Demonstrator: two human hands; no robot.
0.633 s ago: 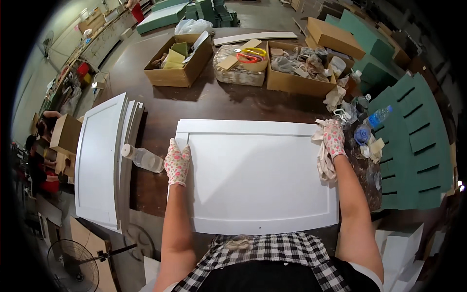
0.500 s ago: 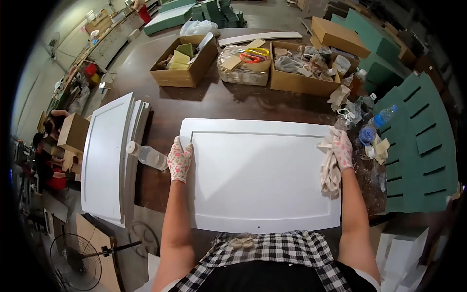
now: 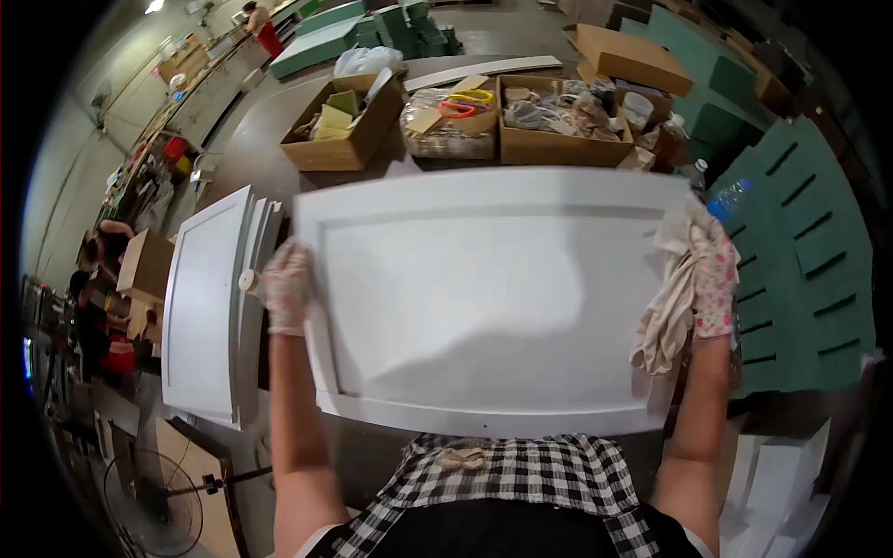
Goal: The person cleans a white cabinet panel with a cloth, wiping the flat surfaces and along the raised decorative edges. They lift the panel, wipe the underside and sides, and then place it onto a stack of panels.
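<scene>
A white cabinet door panel (image 3: 456, 288) with a recessed middle is raised off the table in front of me, its far edge tilted up. My left hand (image 3: 286, 286), in a patterned glove, grips its left edge. On the opposite edge is my gloved right hand (image 3: 714, 284), closed on the panel with a cream cloth (image 3: 672, 298) hanging from it. Behind my left hand the white cap (image 3: 248, 282) of a clear bottle peeks out; the rest of the bottle is hidden. Several similar white panels (image 3: 206, 307) lean in a stack to the left.
Across the far side of the brown table (image 3: 265, 116) stand an open carton (image 3: 326, 153) of pads, a wrapped bundle (image 3: 446, 139) with scissors on top, and a carton (image 3: 558, 147) of rags. Green slotted sheets (image 3: 809, 270) stand at right. A fan (image 3: 153, 502) is at lower left.
Both hands have lifted the panel from the table and tilted its far edge up. My hands have moved farther apart in view, and the cloth has risen with my right hand.
</scene>
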